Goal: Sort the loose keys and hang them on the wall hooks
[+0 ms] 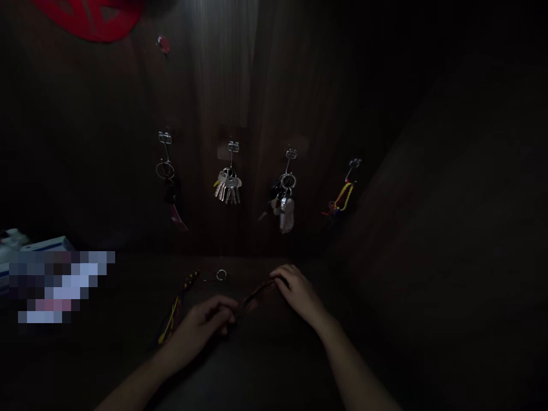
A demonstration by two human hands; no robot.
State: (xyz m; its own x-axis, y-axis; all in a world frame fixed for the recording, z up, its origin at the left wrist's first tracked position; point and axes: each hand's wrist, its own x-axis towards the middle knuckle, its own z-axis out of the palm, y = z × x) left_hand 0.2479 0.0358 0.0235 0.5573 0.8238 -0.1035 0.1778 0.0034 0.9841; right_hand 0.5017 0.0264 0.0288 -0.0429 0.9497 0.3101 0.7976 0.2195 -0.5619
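Observation:
A thin, dark reddish-brown strip [258, 294] stretches at a slant between my two hands, low over the dark surface. Its exact kind is lost in the dim light. My left hand [208, 321] pinches the lower, nearer end, while my right hand [295, 288] has its fingers closed on the upper, farther end. Beside my left hand lies a braided cord with yellow and dark strands [174, 311], partly hidden by that hand. A metal ring [221, 274] rests on the surface just beyond.
On the dark wooden back panel, hooks hold a ring with dark items [165, 169], a key bunch [228, 187], keys with a silver fob [286, 214] and a yellow cord loop [343, 196]. Boxes [47, 245] stand at left, partly pixelated. A red decoration [103, 28] hangs above.

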